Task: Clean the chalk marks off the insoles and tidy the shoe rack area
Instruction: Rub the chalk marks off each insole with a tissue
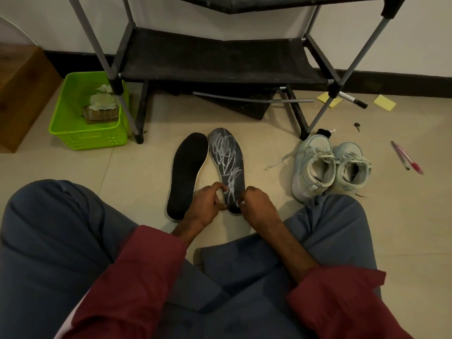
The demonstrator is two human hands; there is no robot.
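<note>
Two black insoles lie side by side on the tiled floor in front of my knees. The left insole (187, 174) is plain black. The right insole (227, 157) is covered in white chalk scribbles. My left hand (208, 203) pinches the left edge of the chalked insole near its heel. My right hand (258, 205) has its fingers curled at the heel's right edge, and a small white bit that I cannot identify shows at its fingertips. The black shoe rack (220, 59) stands just behind the insoles, with nothing on its lower shelf.
A green basket (73, 133) holding crumpled cloths sits left of the rack, beside a wooden box (22, 89). A pair of pale sneakers (318, 167) stands to the right. A marker (353, 100), yellow notes (384, 102), pens (407, 159) and a key (357, 126) lie scattered on the floor.
</note>
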